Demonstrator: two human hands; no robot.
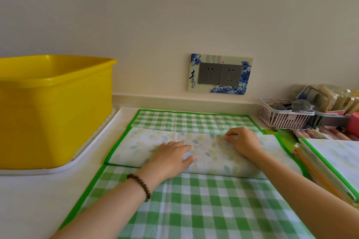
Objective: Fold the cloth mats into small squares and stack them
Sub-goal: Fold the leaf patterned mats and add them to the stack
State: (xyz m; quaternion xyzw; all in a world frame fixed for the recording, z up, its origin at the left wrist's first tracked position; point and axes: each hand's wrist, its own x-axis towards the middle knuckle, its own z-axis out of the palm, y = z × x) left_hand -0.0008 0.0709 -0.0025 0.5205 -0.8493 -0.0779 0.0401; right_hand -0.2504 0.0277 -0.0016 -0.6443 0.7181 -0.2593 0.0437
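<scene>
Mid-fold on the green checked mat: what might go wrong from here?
1. The right hand pinches the folded flap at one spot and the left hand presses flat near its middle. The flap's ends lie free, so the next fold of the green checked mat may come out skewed.
2. The stack of folded mats sits close by the mat's right edge; tugging the mat might drag or tip it.

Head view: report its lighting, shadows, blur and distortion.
Head view: soft, even light, no glare; faint shadow beneath the left hand on the folded leaf-print cloth mat; wide-angle distortion bows the rim of the large yellow plastic tub; centre in sharp focus.
</scene>
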